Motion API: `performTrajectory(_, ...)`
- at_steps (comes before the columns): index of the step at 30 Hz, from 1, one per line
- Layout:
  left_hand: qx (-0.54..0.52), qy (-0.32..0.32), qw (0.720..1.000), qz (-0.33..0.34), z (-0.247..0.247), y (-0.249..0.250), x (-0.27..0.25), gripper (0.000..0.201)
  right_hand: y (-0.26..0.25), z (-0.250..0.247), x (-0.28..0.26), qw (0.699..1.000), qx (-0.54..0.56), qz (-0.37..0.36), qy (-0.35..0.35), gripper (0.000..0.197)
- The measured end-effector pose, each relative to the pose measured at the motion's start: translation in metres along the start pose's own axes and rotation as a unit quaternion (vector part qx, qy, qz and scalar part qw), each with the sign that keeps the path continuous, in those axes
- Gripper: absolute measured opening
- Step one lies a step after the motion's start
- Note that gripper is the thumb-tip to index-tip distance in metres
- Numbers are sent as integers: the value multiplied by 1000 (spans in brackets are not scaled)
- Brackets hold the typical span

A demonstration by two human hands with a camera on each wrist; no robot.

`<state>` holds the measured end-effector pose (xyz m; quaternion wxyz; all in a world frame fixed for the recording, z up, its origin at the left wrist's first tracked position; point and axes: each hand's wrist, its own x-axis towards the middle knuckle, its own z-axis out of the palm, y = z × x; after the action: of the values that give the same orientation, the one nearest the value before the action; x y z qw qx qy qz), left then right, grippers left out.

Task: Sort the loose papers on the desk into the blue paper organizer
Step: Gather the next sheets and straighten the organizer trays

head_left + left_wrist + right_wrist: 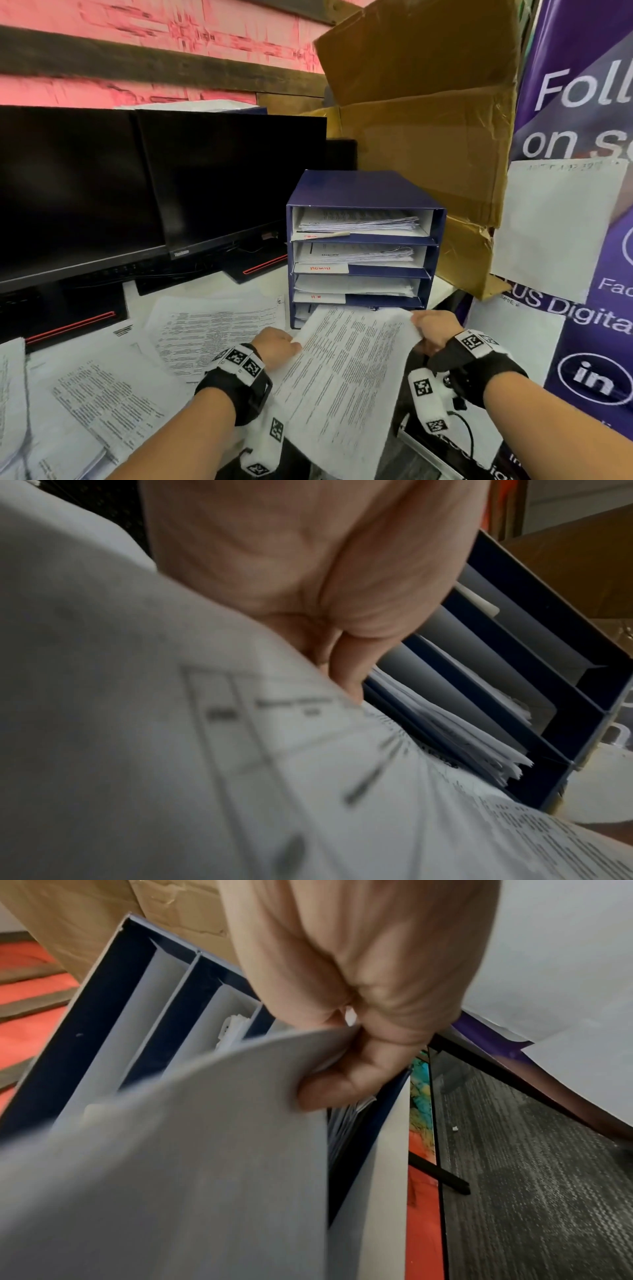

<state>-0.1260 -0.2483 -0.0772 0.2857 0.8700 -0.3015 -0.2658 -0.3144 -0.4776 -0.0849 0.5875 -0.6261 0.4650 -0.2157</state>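
organizer [363, 192]: dark blue, white labels with red handwriting
sheet in hands [342, 370]: white, dense black print
loose papers [102, 394]: white, black text and tables
monitors [137, 192]: black, red stripe on each base
wrist straps [236, 373]: black, with white tags in black square code patterns
box [428, 113]: plain brown cardboard
banner [582, 85]: purple, white lettering
wall [154, 20]: pink-red, dark bands

Pink wall [102, 85] behind, crossed by dark horizontal band [137, 61]. 2 black monitors [222, 178] side by side, screens off, red-striped bases. Open cardboard box [428, 144] at rear right — flaps crumpled. Purple banner [582, 102] on right with white lettering, blank white sheets stuck on it. Grey carpet floor [531, 1177] below.
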Motion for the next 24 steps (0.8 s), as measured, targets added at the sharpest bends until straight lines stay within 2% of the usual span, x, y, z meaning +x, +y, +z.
performTrajectory(3,-1,22,999,-25,-6,-4,1,34,-1,6,-3,1000,11,-13,15,11)
performTrajectory(5,-43,48,997,-45,-9,-6,5,34,-1,10,-10,997,78,15,-25,11)
performTrajectory(7,-117,73,987,-87,-10,-4,5,36,1,10,-14,991,83,49,-88,19)
performTrajectory(8,-108,70,987,-99,-10,-1,3,37,3,9,-18,989,66,58,-120,24)
performTrajectory(10,61,72,994,-58,-2,5,3,41,7,6,-22,980,24,69,-184,26)
performTrajectory(12,82,78,993,-40,3,13,10,41,12,6,-25,974,-9,61,-219,22)
performTrajectory(14,59,76,995,-41,5,23,8,39,16,6,-19,979,-42,28,-198,18)
performTrajectory(16,-17,66,997,-35,14,25,12,36,16,6,-8,989,-94,-22,-114,16)
performTrajectory(18,-194,26,969,-150,15,29,21,38,9,4,-2,990,-133,-53,-12,26)
performTrajectory(19,-190,22,973,-128,17,32,17,40,5,4,-3,989,-130,-66,22,32)
performTrajectory(20,-118,1,986,-118,18,32,17,38,2,3,-4,990,-112,-76,36,35)
performTrajectory(21,-54,33,995,-78,17,31,22,34,0,2,-5,993,-90,-68,27,37)
performTrajectory(22,-35,4,998,-47,14,32,15,31,-1,2,-5,996,-74,-45,-5,39)
performTrajectory(23,-106,-8,989,-97,11,37,9,32,-2,0,-10,996,-68,-14,-53,40)
performTrajectory(24,-144,-2,985,-95,8,36,9,33,-3,-3,-16,990,-81,24,-109,40)
